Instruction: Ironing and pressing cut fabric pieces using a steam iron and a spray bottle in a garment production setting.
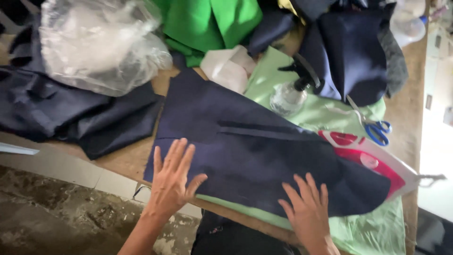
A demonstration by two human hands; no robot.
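With your left hand [171, 178] and right hand [307, 208] pressed flat and open, gripping nothing, on the dark navy fabric panel [255, 151] covering the pale green cloth [358, 231], its right edge lies against the red-and-white iron [377, 163] and risks scorching.

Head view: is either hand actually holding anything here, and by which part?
Nothing is held. The left hand and right hand lie flat, fingers spread, on the near edge of the navy fabric piece.
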